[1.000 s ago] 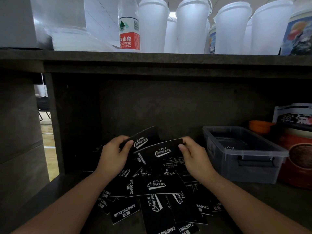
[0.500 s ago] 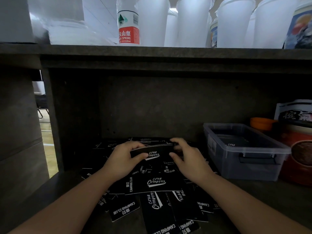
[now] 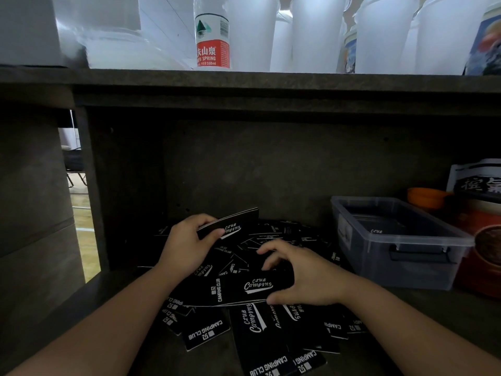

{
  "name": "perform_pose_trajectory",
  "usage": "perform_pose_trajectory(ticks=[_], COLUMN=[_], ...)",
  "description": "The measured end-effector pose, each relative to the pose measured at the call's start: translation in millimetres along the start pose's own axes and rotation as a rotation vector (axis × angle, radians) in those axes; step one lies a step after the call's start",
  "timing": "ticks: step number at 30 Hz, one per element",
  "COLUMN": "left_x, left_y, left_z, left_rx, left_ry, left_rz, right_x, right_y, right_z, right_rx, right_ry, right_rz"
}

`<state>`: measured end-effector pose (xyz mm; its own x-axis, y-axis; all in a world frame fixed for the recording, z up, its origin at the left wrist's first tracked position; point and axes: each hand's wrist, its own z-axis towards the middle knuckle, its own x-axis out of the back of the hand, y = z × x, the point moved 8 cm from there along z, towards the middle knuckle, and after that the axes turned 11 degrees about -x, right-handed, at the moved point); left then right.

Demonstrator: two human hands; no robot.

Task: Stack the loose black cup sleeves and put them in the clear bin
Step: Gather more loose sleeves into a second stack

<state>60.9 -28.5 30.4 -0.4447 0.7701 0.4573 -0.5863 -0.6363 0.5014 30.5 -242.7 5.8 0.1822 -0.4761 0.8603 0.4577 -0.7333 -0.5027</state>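
Nearest the camera, at six o'clock, the loose sleeves (image 3: 254, 329) lie scattered flat on the dark lower shelf (image 3: 81, 308), overlapping one another, white "Camping Club" lettering showing on black card. Just beyond them, at about five o'clock from the middle of the heap, the right hand (image 3: 301, 275) reaches over the pile with its fingers spread and curled; its thumb presses the near edge of a top sleeve (image 3: 252, 289) while the fingertips touch the far side, so it is pinching that one sleeve where it lies. At about ten o'clock from the right hand, well clear of it, the left hand (image 3: 189, 242) holds a small stack (image 3: 233, 225) of sleeves lifted off the pile, thumb on the printed face and fingers behind, the stack tilted with its right end higher. More sleeves spread in the dimness behind both hands, toward the back wall. At three o'clock, on the same shelf, stands the clear bin (image 3: 401, 245), a few sleeves lying flat inside it; it sits near the pile's right edge, but whether they touch I cannot tell. Beyond the bin, an orange bowl (image 3: 425, 198) and printed packages (image 3: 479, 185) fill the corner. At twelve o'clock, on the upper shelf (image 3: 244, 80), a water bottle (image 3: 212, 42) stands beside white cups (image 3: 317, 33).
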Motion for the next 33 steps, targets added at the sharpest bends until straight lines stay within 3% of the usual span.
perform_pose_trajectory(ticks=[6, 12, 17, 24, 33], left_x=[-5, -5, -7, -28, -32], left_y=[3, 5, 12, 44, 44], left_z=[0, -1, -2, -9, -9], left_rx=[0.006, 0.015, 0.005, -0.210, -0.243], left_ry=[-0.031, -0.026, -0.070, -0.222, -0.281], left_rz=[-0.074, -0.132, -0.217, -0.197, -0.035], right_x=[22, 27, 40, 37, 31], right_y=[-1, 0, 6, 14, 18], right_z=[2, 2, -1, 1, 7], right_rx=[0.047, 0.077, 0.070, 0.021, -0.003], right_ry=[0.256, 0.341, 0.517, 0.550, 0.549], right_rz=[0.097, 0.020, 0.089, 0.181, 0.164])
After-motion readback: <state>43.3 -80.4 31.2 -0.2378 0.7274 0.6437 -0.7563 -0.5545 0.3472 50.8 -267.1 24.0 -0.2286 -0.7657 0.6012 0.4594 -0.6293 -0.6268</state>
